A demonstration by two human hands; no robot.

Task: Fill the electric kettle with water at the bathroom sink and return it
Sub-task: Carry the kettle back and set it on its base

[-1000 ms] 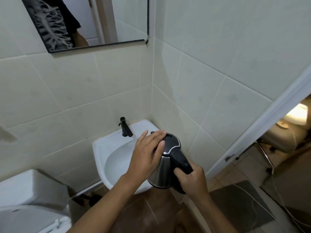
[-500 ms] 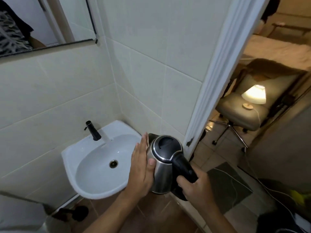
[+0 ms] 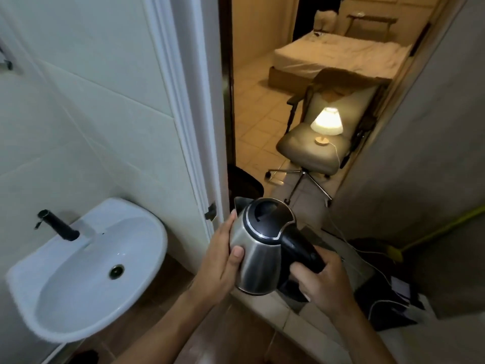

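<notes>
The steel electric kettle (image 3: 258, 261) with a black lid and black handle is held upright in mid-air, right of the white sink (image 3: 147, 232) and in front of the doorway. My right hand (image 3: 324, 282) grips the black handle. My left hand (image 3: 223, 264) presses flat against the kettle's steel side, thumb on the front. The lid is closed. The sink's black tap (image 3: 56, 227) stands at its back left, and no water runs from it.
A white door frame (image 3: 183, 101) stands just left of the kettle. Beyond it an office chair (image 3: 312, 151) carries a lit lamp (image 3: 326, 123), with a bed (image 3: 338, 59) behind. Cables and dark bags (image 3: 388, 298) lie on the floor at right, by a yellow broom handle (image 3: 441, 229).
The view has swung right from the sink toward the doorway. The kettle has come away from the basin, and my left hand slid from the lid to the kettle's side.
</notes>
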